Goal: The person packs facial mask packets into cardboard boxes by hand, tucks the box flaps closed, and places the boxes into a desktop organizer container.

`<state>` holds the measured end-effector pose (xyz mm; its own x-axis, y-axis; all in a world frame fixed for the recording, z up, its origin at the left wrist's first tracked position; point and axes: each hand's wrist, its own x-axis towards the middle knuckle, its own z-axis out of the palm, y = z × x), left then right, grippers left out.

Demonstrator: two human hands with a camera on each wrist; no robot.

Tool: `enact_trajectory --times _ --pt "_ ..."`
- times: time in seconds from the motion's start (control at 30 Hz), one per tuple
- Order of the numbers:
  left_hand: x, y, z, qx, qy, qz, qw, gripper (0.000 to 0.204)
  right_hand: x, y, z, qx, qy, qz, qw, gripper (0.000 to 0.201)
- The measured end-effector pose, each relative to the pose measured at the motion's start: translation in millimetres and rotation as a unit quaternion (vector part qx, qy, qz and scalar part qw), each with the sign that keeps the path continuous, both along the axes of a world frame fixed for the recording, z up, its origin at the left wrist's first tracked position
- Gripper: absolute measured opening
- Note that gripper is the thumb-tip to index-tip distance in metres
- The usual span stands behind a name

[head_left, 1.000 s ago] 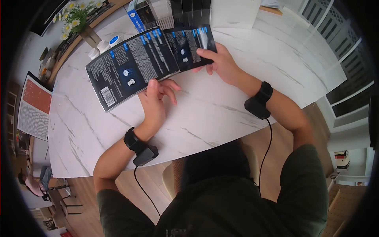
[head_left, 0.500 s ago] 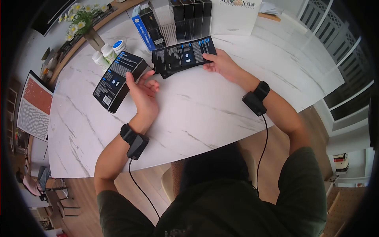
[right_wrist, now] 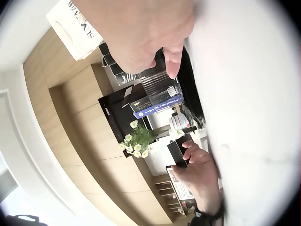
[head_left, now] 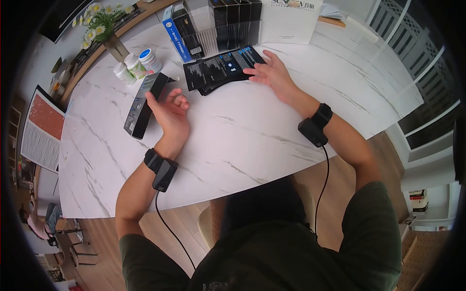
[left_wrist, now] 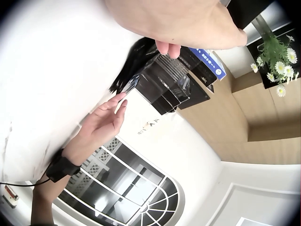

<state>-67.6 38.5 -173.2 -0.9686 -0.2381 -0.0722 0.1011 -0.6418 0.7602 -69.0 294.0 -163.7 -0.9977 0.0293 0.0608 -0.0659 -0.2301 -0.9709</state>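
My left hand (head_left: 170,114) holds a slim black printed box (head_left: 141,121) upright over the left part of the marble-patterned table (head_left: 228,150), thumb along its near side. In the right wrist view the box (right_wrist: 178,151) shows beside the fingers of that hand. Flat black packets (head_left: 213,72) with white and blue print lie overlapping at the middle back. My right hand (head_left: 279,80) is at their right end, fingers extended and spread, the fingertips overlapping the top packet in the head view.
White bottles (head_left: 133,63) stand behind the box. Along the back are a clear rack (head_left: 213,41) with black boxes, a blue box (head_left: 174,39) and a white paper bag (head_left: 289,24). Daisies (head_left: 94,29) in a vase stand at the back left. A person (head_left: 36,225) sits far left.
The left hand has moved the box left, away from the packets, and turned it edge-on. The packets now lie on the table, and the right hand has loosened its hold, fingers spreading.
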Motion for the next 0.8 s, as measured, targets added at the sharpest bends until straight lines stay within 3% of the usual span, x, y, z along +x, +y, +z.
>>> enact_trajectory --times 0.03,0.17,0.3,0.37,0.53,0.6,0.8 --pt "-1.3 -3.2 -4.1 -0.004 0.020 -0.045 0.999 0.054 2.4 -2.1 1.8 0.030 0.015 -0.052 0.998 0.061" --pt "-5.4 -11.2 -15.0 -0.018 0.090 -0.155 0.984 0.056 6.8 -1.4 7.1 0.084 0.055 -0.053 0.994 0.066" --pt "-2.1 -5.7 -9.6 -0.035 0.077 -0.121 0.989 0.051 8.8 -7.3 7.9 0.095 0.081 -0.035 0.992 0.066" --pt "1.9 1.9 -4.2 -0.045 0.049 -0.047 0.997 0.047 7.6 -8.6 6.5 0.092 0.084 -0.028 0.992 0.065" --pt "5.2 7.4 -0.5 -0.034 0.031 -0.037 0.998 0.048 5.3 -7.7 5.9 0.098 0.089 -0.020 0.991 0.062" --pt "9.2 12.2 2.6 -0.099 0.080 -0.009 0.992 0.062 5.0 -8.3 5.5 0.100 0.087 -0.011 0.991 0.061" --pt "5.5 12.8 -2.6 -0.130 0.102 -0.009 0.986 0.055 4.5 -10.2 4.4 0.103 0.086 0.014 0.991 0.054"
